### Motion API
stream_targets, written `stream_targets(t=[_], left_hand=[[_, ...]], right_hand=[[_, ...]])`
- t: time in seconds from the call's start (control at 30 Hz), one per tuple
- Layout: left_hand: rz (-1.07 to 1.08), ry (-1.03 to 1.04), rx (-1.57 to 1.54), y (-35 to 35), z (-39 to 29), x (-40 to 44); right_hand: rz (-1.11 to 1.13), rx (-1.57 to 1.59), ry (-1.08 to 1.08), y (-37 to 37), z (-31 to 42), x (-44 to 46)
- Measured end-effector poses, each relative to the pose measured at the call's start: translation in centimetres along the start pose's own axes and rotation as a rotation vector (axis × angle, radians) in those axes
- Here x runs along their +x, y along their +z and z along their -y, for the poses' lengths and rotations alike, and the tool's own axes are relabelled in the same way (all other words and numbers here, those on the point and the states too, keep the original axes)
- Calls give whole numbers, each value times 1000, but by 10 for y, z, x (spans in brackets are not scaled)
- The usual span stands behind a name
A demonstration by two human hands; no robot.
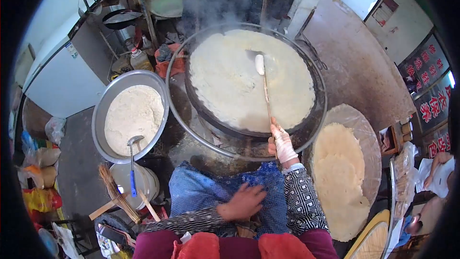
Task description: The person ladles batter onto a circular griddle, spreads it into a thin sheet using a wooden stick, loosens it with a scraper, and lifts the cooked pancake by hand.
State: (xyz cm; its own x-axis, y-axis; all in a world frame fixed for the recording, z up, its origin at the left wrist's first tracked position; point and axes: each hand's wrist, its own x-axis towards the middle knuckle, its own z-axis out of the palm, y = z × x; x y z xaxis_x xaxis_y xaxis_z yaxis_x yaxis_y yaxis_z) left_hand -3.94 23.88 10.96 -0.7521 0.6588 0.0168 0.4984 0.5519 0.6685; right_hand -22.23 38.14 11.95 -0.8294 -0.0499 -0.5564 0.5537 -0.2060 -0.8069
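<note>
My right hand (282, 141), wrapped in white cloth around the palm and wrist, grips the thin handle of a batter spreader (266, 91). The spreader's white, rounded end rests on a wide sheet of pale batter (230, 79), which covers a large round griddle (195, 95) and gives off steam. My left hand (243, 202) lies on my blue checked apron (196, 187) with its fingers spread, holding nothing. To the left, a big metal basin (100, 120) contains pale batter, and a ladle (132, 163) with a blue handle leans over its rim.
A metal ring (175, 110) surrounds the griddle. Thin flatbreads (340, 172) lie stacked on plastic at right. Below the basin stand a white bucket (152, 184) and a straw brush (115, 192). Another person's arm (436, 165) shows at far right.
</note>
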Motion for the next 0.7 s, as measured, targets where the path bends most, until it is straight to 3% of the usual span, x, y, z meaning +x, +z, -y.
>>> stream_targets(t=[0.07,0.2,0.27,0.4,0.47,0.5,0.57,0.7], left_hand=[[-130,-33,-43,-4,26,-27],[-450,-244,-3,-87,51,-80],[-602,-476,229,-106,95,-115],[-347,-1322,653,-114,168,-178],[-101,-1535,629,-113,186,-201],[-100,-1530,633,-108,199,-215],[-215,-1568,336,-90,231,-246],[-198,-1468,425,-69,253,-287]], right_hand=[[-3,12,11,11,-2,-1],[63,88,11,24,-21,6],[72,116,23,38,-28,-3],[126,173,25,58,-46,-12],[240,400,53,59,-53,-18],[252,456,63,58,-51,-27],[236,447,-13,56,-45,-44],[58,398,-232,57,-59,-75]])
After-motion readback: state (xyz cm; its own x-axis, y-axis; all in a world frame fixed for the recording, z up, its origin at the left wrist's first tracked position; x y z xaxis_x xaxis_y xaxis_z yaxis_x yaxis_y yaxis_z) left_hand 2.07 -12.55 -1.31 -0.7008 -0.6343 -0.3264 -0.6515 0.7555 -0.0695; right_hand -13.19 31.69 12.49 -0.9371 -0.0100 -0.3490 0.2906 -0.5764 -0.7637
